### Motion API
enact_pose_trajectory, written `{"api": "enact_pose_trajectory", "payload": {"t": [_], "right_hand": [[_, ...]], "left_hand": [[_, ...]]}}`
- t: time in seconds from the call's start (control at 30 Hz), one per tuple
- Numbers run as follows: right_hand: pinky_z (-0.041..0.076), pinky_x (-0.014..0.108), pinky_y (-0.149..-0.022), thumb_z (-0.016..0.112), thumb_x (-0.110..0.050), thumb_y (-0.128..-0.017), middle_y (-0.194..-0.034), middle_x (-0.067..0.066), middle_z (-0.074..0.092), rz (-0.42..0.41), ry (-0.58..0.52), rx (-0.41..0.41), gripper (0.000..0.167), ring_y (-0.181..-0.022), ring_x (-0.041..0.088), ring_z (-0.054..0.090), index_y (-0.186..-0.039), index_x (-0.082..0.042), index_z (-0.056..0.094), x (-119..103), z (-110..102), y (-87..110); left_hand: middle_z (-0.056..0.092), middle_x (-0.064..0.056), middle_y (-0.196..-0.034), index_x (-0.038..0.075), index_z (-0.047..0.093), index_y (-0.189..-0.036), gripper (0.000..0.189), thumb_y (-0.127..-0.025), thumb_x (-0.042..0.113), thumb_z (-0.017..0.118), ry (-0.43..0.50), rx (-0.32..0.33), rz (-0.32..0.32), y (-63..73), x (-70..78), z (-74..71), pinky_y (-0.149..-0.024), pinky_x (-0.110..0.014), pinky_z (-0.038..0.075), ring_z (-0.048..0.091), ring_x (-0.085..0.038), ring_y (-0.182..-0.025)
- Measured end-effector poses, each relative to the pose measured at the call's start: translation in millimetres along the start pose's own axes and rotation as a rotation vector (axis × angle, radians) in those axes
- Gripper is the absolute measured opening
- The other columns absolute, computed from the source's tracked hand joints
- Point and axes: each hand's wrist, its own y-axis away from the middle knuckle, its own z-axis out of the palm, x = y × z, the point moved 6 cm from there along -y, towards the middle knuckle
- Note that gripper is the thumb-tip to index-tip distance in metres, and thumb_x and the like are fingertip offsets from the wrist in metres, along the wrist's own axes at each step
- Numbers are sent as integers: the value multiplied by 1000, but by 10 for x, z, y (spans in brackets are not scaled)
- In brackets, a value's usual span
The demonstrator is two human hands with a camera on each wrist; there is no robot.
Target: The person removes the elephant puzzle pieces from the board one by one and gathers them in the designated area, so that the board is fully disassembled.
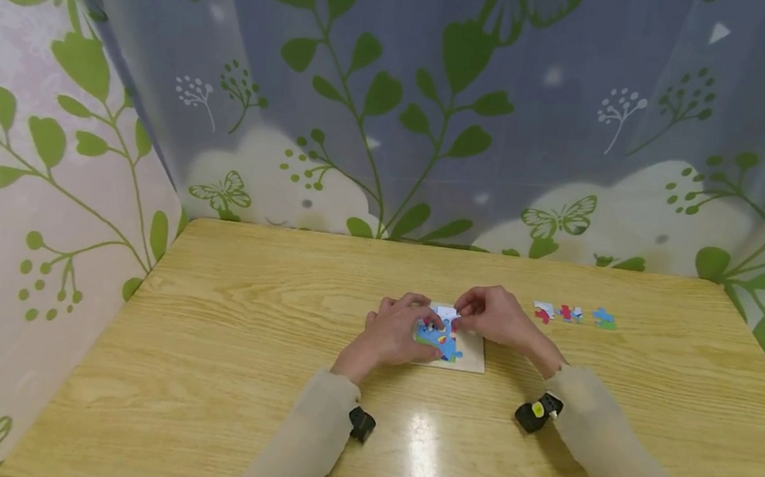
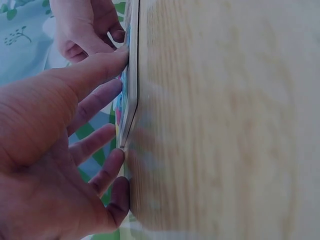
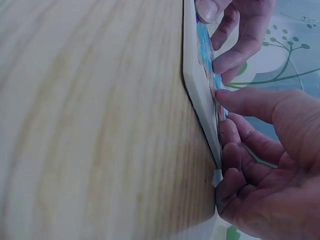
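A flat pale puzzle board (image 1: 473,355) lies on the wooden table, partly covered by joined blue jigsaw pieces (image 1: 437,341). My left hand (image 1: 395,330) spreads over the board's left side, thumb pressing near the front edge and fingertips along the left and far parts. At the far right corner, my right hand (image 1: 496,317) pinches a jigsaw piece (image 1: 455,325) between thumb and fingers, low against the board; most of that piece is hidden. In the right wrist view, the right thumb (image 3: 245,102) touches the puzzle's surface, with the other fingers bent around the board's edge.
Right of the board lie several loose jigsaw pieces in a row: a red and white one (image 1: 543,311), small red and blue ones (image 1: 570,313) and a blue and green one (image 1: 603,318). Behind the table (image 1: 241,317) hangs a leaf-patterned curtain (image 1: 395,115).
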Motion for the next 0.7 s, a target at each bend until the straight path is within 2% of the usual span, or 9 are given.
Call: {"api": "enact_pose_trajectory", "payload": {"t": [0.33,0.7], "right_hand": [[48,29,-71,78,-17,-90,-93,9,70,9,-3,-3,24,-80,16,61,-108,-2,71,-14,24,-2],[47,28,-70,77,-15,-90,-91,8,69,7,2,4,22,-79,15,59,-106,-2,72,-22,17,-2]], "left_hand": [[43,2,-160,28,68,-129,40,-91,39,75,-32,-32,48,36,-29,-11,-104,-63,36,39,-41,-139],[45,3,-160,29,67,-130,41,-92,39,76,-29,-42,55,37,-25,-32,-107,-65,35,37,-41,-143]]}}
